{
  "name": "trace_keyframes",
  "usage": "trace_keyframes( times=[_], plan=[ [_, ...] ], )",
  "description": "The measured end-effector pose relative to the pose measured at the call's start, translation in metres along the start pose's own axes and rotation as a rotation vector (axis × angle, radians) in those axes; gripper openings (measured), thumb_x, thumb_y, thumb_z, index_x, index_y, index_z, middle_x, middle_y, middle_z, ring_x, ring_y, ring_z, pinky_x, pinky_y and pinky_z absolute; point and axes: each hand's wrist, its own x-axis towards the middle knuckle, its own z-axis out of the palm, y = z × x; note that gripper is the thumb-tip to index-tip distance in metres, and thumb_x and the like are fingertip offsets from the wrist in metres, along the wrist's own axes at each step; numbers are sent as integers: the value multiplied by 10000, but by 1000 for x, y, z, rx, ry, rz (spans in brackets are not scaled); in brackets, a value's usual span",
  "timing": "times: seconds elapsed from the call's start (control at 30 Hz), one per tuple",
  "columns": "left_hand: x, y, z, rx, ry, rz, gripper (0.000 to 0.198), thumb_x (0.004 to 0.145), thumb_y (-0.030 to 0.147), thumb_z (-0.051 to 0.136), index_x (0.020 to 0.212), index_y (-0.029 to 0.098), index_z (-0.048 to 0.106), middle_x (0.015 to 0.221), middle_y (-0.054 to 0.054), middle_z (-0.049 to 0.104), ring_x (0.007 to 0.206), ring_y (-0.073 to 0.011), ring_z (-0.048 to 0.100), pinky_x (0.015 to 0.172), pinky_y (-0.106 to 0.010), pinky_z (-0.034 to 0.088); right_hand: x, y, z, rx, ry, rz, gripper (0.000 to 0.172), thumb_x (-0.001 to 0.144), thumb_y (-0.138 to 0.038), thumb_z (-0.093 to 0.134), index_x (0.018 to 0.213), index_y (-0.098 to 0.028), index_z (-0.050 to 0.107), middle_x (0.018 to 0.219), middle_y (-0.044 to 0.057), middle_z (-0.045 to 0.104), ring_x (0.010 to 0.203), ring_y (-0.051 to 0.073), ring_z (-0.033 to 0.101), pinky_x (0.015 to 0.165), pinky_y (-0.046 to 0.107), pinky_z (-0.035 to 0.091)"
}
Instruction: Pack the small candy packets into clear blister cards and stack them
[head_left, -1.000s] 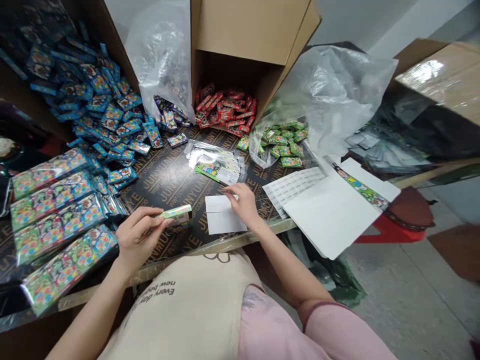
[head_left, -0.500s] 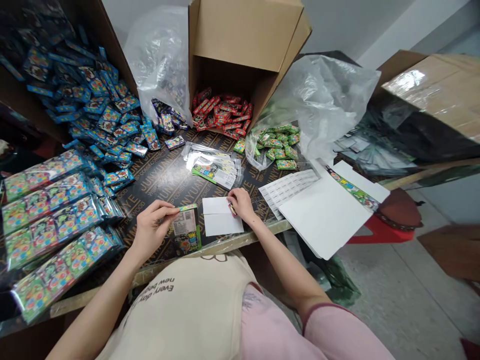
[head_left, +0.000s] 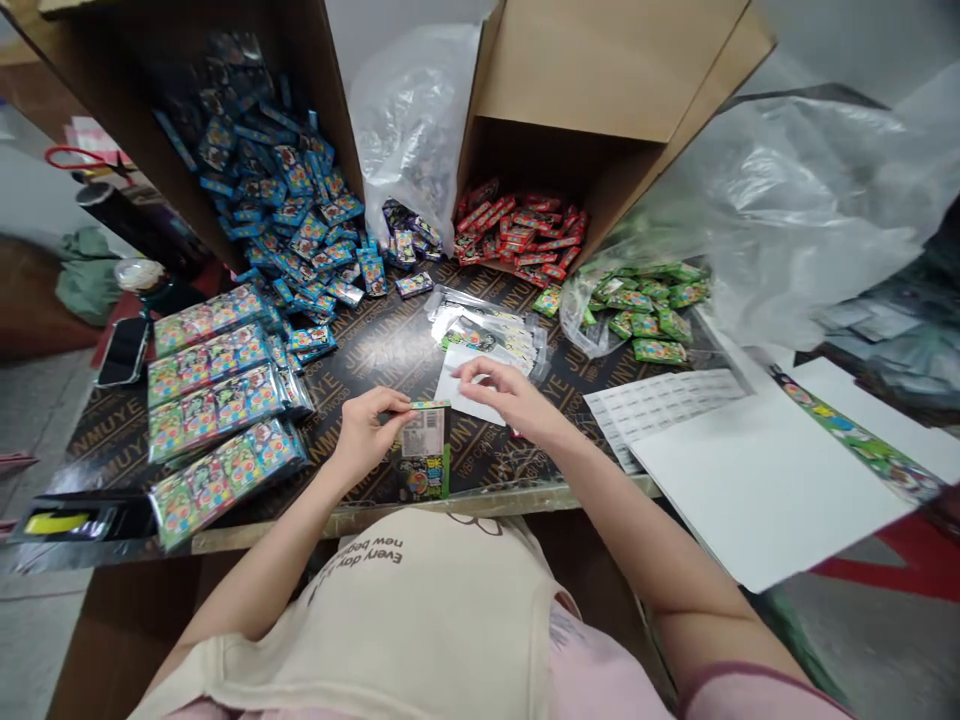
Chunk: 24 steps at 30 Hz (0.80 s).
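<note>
Pouch black-green; paper white; tabletop black, gold-lettered.

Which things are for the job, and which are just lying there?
Seem part of the job:
printed pouch, in the left hand
white paper, beside the right hand
blue packs
red packs
green packs

Seem just lying about:
phone
black cylinder

Phone, dark-screened: lies well left of the left hand. Black cylinder, red-handled scissors: beyond that hand, to its left. Black tray with yellow object: far left of that hand. Red object, partly hidden: far right of the right hand.
</note>
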Motion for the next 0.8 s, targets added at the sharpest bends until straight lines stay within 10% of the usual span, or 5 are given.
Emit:
trace_keyframes(
  times=[0.13, 0.43, 0.63, 0.8],
  plan=[
    [-2, 2, -3, -7, -12, 13, 42, 773, 172, 659, 732, 172, 669, 789, -67, 712, 750, -173, 673, 714, -307, 531, 18, -29, 25, 108, -266, -23, 171, 800, -337, 604, 726, -185, 579, 931, 35, 651, 917, 174, 578, 778, 282, 417],
    [-5, 10, 4, 0, 71, -28, 96, 772, 243, 663, 710, 170, 663, 779, -61, 707, 719, -171, 665, 695, -311, 524, 35, -12, 31, 159, -343, 92, 185, 739, -339, 636, 686, -173, 577, 663, -26, 582, 646, 115, 514, 635, 249, 403],
    [-11, 6, 13, 110, 117, 36, 120, 830, 271, 637, 761, 177, 663, 734, -36, 651, 718, -157, 620, 675, -289, 495, 29, -6, 49, 152, -188, 67, 136, 731, -275, 642, 692, -169, 567, 595, -38, 564, 555, 96, 509, 554, 224, 400],
    [-12, 0, 6, 247, -53, 138, 258, 901, 201, 504, 1087, 236, 679, 846, -43, 592, 766, -149, 572, 674, -277, 477, 29, 21, 23, -81, 60, -51, 313, 790, -302, 629, 1084, -201, 589, 1012, 60, 653, 862, 174, 598, 733, 297, 473]
  ],
)
